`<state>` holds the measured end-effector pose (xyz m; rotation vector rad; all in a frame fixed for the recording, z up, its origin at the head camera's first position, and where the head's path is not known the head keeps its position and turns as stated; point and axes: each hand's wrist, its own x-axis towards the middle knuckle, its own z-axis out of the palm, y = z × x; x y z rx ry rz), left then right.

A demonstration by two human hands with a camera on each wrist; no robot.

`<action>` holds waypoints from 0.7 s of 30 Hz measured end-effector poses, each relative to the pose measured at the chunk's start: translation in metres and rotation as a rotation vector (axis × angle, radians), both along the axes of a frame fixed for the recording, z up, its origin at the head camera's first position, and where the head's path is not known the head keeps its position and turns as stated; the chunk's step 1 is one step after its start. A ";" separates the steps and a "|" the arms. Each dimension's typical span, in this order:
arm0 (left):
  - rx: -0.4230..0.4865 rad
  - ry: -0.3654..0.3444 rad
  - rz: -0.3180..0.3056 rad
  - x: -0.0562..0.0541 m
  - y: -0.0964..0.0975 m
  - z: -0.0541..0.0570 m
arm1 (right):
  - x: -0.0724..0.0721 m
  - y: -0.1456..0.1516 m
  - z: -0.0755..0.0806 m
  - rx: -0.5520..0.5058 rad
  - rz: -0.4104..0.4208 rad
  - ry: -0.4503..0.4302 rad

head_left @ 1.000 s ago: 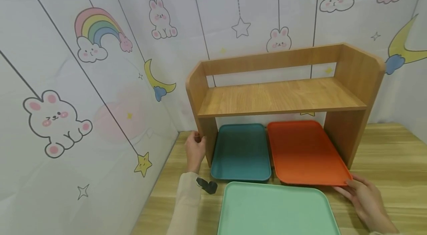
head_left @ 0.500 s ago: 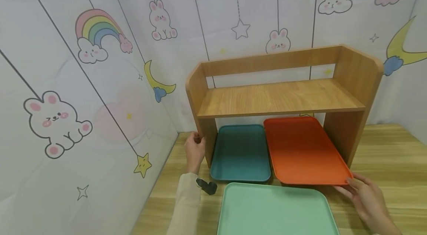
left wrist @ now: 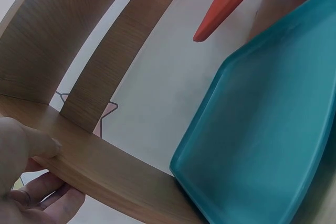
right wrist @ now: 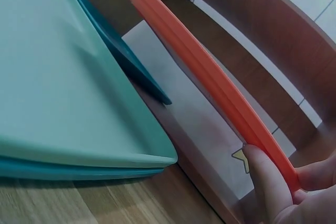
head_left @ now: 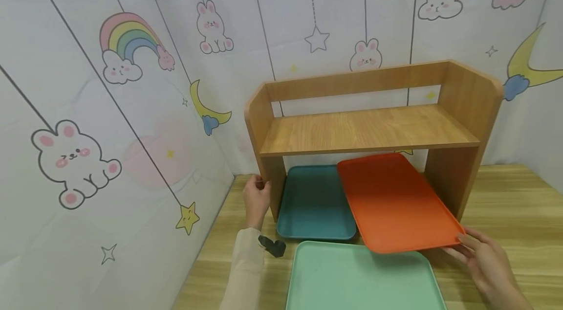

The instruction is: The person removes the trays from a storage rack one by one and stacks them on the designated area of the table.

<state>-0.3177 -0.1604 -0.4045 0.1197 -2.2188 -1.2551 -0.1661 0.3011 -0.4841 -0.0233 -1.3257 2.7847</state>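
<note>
The left hand (head_left: pixel 256 201) grips the left side panel of a wooden desk shelf (head_left: pixel 374 126); in the left wrist view its thumb and fingers straddle the panel's edge. With the right hand (head_left: pixel 486 263) I pinch the front right corner of an orange tray (head_left: pixel 398 205). That tray is raised and tilted under the shelf board, as the right wrist view shows from its edge. Beside it a teal tray (head_left: pixel 314 207) lies in the left part of the lower space. The orange tray's left edge overlaps the teal one in the head view.
A light green tray (head_left: pixel 360 276) lies on the wood-patterned table (head_left: pixel 220 236) in front of the shelf, stacked on a teal rim (right wrist: pixel 79 172). Patterned wall covering (head_left: pixel 145 163) closes off the left and back. A dark wrist device (head_left: pixel 272 246) sits at the left cuff.
The orange tray has swung left at its back and lifted and tilted, its front left corner now over the green tray. The left hand stays on the side panel.
</note>
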 end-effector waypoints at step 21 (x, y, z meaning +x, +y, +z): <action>-0.010 0.007 0.006 -0.002 -0.001 -0.001 | -0.001 0.000 -0.002 0.021 0.085 0.048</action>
